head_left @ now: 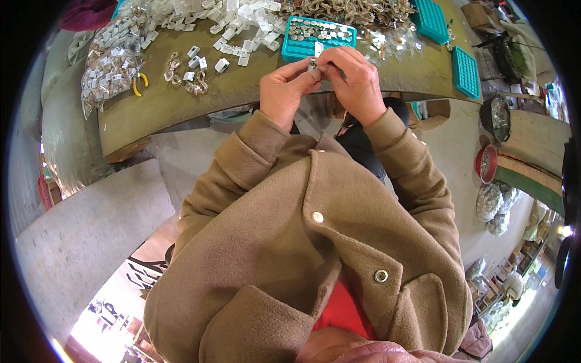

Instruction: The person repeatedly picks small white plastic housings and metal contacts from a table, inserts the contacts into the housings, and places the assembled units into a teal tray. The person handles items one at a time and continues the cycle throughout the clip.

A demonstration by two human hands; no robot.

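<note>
At the table's near edge, my left hand (283,92) and my right hand (354,83) meet, thumbs and forefingers pinched together. Between the fingertips is a small white plastic case (318,49) with a darker bit below it; the fingers cover much of it. Just beyond my hands lies a teal tray (292,53) with round pockets, holding several silver discs like button cells (321,28). To the left of my hands, a few white cases (193,62) rest beside small coils of clear wire (172,68).
A heap of white cases (242,24) and a pile of coiled wire bundles (357,11) cover the table's far side. A filled clear bag (110,75) and yellow-handled pliers (140,83) sit left. Further teal trays (465,72) lie right. A red bowl (486,163) stands beyond.
</note>
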